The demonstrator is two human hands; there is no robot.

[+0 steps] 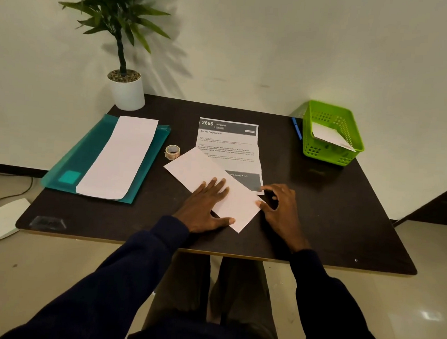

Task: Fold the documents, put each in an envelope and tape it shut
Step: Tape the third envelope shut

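Note:
A white envelope [190,167] lies slanted on the dark table [333,203], over the lower left part of a printed document [228,146] headed "2666 Kitchen". My left hand [206,205] presses flat on the envelope, fingers spread. My right hand [280,207] rests at the envelope's right end, thumb and fingertips touching its edge. A small roll of tape [172,151] stands just left of the document. A stack of white paper [117,156] lies on a teal folder [85,157] at the left.
A green basket [332,153] holding a white envelope sits at the back right, a blue pen [296,128] beside it. A potted plant [126,88] stands at the back left corner. A white device [2,220] lies on the floor left of the table.

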